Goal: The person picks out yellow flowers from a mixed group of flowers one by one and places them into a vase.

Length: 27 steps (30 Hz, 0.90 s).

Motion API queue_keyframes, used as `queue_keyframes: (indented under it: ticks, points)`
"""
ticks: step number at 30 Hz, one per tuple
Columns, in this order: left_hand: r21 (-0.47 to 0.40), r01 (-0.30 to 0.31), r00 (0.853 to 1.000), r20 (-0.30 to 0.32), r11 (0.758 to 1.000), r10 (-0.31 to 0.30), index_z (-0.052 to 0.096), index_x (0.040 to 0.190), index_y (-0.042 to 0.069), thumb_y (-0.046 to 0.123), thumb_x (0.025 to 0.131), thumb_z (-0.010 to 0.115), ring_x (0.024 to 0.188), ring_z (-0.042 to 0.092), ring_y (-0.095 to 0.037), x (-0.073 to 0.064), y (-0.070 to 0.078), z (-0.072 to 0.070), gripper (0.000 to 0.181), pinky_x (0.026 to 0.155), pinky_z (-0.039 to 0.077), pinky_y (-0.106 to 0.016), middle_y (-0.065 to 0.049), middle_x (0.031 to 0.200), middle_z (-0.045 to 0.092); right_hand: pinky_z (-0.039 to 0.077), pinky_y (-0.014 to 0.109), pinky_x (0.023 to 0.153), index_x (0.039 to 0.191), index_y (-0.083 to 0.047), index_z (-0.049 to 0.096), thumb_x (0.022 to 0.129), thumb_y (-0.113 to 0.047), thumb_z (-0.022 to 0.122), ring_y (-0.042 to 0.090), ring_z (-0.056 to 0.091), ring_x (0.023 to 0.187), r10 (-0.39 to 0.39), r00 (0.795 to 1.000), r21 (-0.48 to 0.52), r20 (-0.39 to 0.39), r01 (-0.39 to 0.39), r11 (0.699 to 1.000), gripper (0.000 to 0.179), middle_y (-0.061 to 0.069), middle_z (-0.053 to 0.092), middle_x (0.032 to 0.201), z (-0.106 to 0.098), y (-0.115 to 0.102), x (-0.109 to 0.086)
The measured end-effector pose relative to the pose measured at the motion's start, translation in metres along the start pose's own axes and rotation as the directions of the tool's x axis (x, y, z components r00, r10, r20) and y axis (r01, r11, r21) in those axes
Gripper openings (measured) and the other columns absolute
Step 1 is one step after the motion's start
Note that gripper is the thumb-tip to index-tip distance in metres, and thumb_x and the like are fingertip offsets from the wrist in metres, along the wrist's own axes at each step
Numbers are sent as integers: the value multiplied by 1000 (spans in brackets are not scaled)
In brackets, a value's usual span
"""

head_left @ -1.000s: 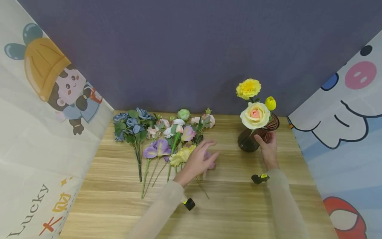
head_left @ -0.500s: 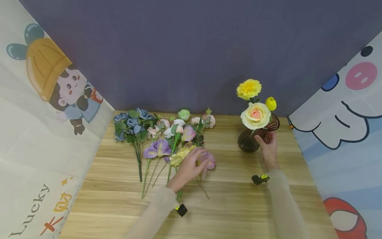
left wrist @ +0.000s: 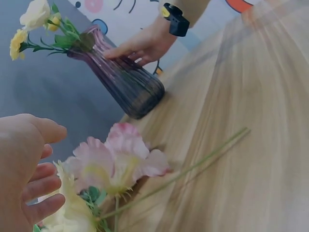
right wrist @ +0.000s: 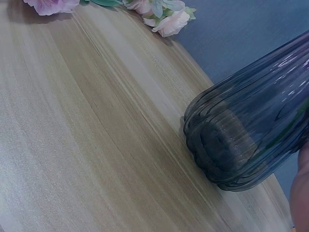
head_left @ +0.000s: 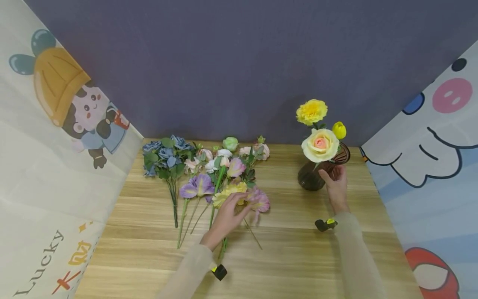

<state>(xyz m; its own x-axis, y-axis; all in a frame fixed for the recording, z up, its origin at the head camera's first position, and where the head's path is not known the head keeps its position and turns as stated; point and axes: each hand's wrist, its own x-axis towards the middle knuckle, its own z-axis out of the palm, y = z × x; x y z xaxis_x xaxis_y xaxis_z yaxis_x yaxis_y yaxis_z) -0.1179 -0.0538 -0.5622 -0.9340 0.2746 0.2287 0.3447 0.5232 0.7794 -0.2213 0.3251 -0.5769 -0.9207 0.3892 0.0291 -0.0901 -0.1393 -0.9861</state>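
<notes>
My right hand (head_left: 337, 189) grips the side of a dark, ribbed glass vase (head_left: 310, 177), which stands upright on the table. In it are a cream rose (head_left: 320, 144) with a pink centre, a yellow carnation (head_left: 311, 112) and a yellow tulip (head_left: 339, 130). My left hand (head_left: 225, 218), fingers loosely bent, is over a ruffled yellow flower (head_left: 223, 197) lying on the table. Nothing shows between its thumb and fingers in the left wrist view. Just beyond its fingertips lies a pink-purple flower (left wrist: 128, 150) with a long thin stem.
On the left of the wooden table (head_left: 284, 257) lie blue roses (head_left: 166, 155), a purple iris-like flower (head_left: 199, 185) and several pale pink blooms (head_left: 260, 150). A green bud (head_left: 230, 143) lies by the dark back wall (head_left: 224, 74). Printed panels flank both sides.
My left hand has drawn back toward the lower left over the flowers, uncovering more of the yellow and pink-purple ones. My right hand and the vase stay in place.
</notes>
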Motion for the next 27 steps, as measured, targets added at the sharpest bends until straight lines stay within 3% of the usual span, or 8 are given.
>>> queue_keyframes:
  ticks: [8, 20, 27]
  points:
    - [29, 89, 996, -31, 996, -88, 63, 132, 6, 18, 95, 76, 121, 63, -31, -12, -10, 2, 41, 104, 54, -47, -12, 134, 64, 36, 22, 118, 124, -20, 52, 92, 1, 75, 13, 47, 134, -5, 1000, 19, 6, 5, 1000, 44, -6, 57, 129, -1, 1, -1]
    - [-9, 129, 989, -71, 992, -129, 66, 125, 2, 12, 95, 75, 108, 66, -34, -20, -21, 3, 33, 93, 58, -46, -14, 125, 65, 40, 19, 112, 125, -19, 52, 93, 0, 74, 11, 49, 130, -32, 999, 22, 19, 31, 999, 44, -5, 57, 128, 0, 1, -3]
    - [-19, 215, 976, -43, 976, -216, 66, 124, -1, 10, 94, 75, 95, 69, -28, -24, -24, 3, 33, 85, 61, -39, -17, 114, 68, 40, 20, 113, 129, -20, 50, 93, -4, 76, 14, 47, 134, -13, 1000, -4, 18, 13, 1000, 47, -5, 56, 131, -1, 1, -2]
